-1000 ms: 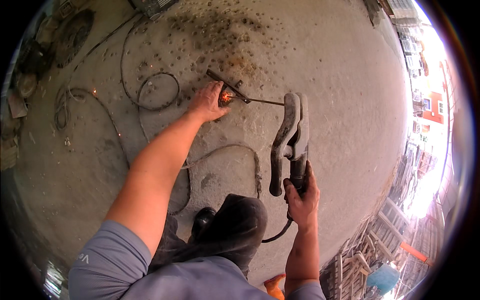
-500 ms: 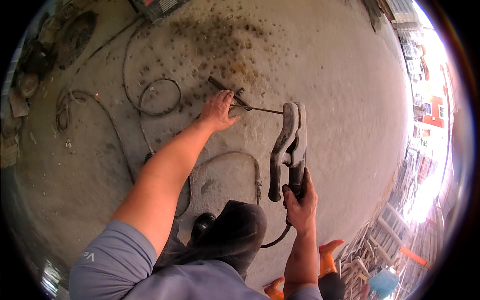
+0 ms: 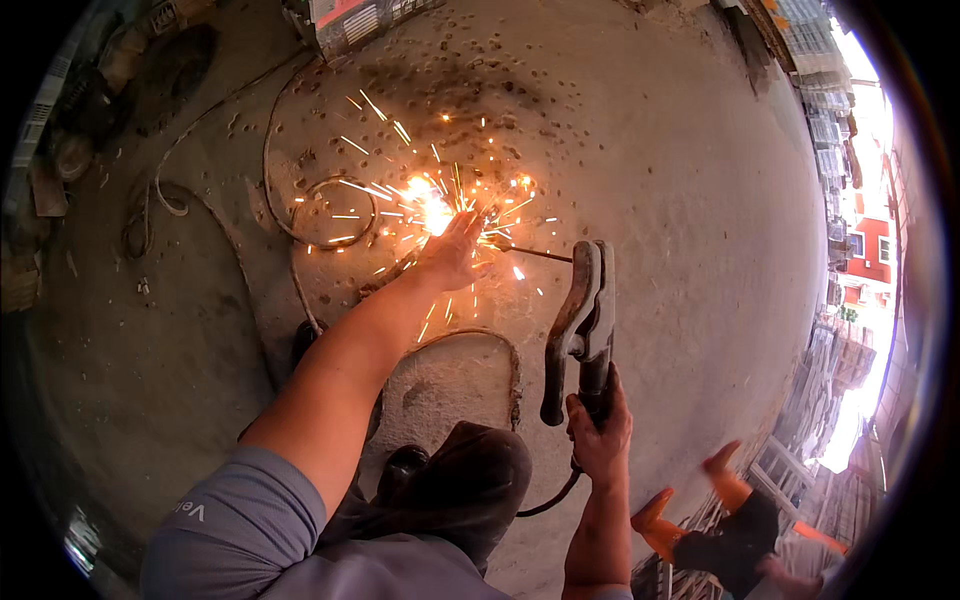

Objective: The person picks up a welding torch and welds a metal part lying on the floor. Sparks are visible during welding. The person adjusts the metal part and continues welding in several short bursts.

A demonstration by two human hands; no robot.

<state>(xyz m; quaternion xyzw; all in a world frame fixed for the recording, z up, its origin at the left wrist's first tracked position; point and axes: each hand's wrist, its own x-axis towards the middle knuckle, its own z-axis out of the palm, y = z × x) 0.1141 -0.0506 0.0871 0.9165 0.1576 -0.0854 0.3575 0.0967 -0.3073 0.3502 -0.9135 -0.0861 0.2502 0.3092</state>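
Note:
My right hand (image 3: 598, 432) grips the handle of a black welding electrode holder (image 3: 580, 320), held upright over the concrete floor. A thin electrode rod (image 3: 535, 252) runs from its jaws leftward to a bright arc (image 3: 435, 212) that throws orange sparks. My left hand (image 3: 450, 255) reaches out low to the floor right beside the arc, its fingers on a dark metal piece that the glare mostly hides. My dark trouser knee (image 3: 470, 480) shows below.
Black cables (image 3: 330, 205) loop across the burn-speckled concrete floor (image 3: 650, 150). A box-like machine (image 3: 350, 20) stands at the top. Debris lies at the far left. Another person in dark clothes with orange sleeves (image 3: 730, 520) is at the lower right, near stacked white frames (image 3: 830, 370).
An arc has struck at the rod's tip and sparks now fly around my left hand. The person in orange has come further into view at the lower right.

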